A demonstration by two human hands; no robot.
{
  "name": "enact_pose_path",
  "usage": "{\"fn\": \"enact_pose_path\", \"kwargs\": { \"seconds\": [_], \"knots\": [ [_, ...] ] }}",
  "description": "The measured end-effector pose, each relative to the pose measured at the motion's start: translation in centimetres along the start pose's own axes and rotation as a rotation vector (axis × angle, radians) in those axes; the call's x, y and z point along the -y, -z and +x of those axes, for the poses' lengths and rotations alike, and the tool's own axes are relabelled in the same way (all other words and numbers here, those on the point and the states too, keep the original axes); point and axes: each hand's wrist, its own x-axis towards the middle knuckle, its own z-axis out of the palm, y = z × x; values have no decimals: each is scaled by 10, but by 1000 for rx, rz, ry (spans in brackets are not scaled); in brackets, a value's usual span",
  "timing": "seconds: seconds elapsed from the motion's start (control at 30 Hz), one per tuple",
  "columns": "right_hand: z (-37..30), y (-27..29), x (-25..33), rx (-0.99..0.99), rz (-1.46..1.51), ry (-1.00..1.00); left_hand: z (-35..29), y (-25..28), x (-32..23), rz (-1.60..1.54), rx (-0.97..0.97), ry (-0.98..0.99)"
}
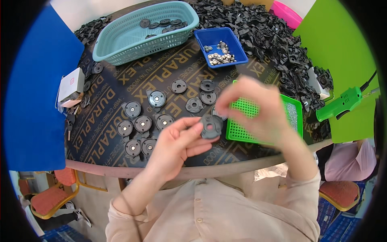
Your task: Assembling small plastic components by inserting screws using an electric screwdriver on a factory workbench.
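Note:
My left hand [171, 141] pinches a round black plastic part [211, 127] with a hole in its middle, held just above the table's near side. My right hand [256, 107] hovers over a green perforated tray [299, 119], its fingers bent and smeared by motion; whether anything is between them cannot be made out. Small silvery pieces [291, 116], seemingly screws, lie in the tray's right part. To the left of my hands several round black discs [132, 109] rest on the table, many with a shiny centre. More black parts [194, 105] lie just beyond my left hand.
A teal basket [105, 51] holding black discs stands at the back left. Beside it is a blue bin [238, 43] with small metal pieces. A heap of black parts [258, 34] covers the back right. A green electric screwdriver [342, 103] is at right, a white box [71, 85] at left.

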Motion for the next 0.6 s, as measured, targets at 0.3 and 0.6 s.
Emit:
{"fn": "enact_pose_path", "kwargs": {
  "seconds": [0.3, 0.6],
  "knots": [
    [-58, -16, 10, 34, -102, 8, -11, -7, 23, -99, 136, 43],
    [-56, -5, 16, 72, 63, -111, -11, -1, 38, -194, 99, 109]
  ]
}}
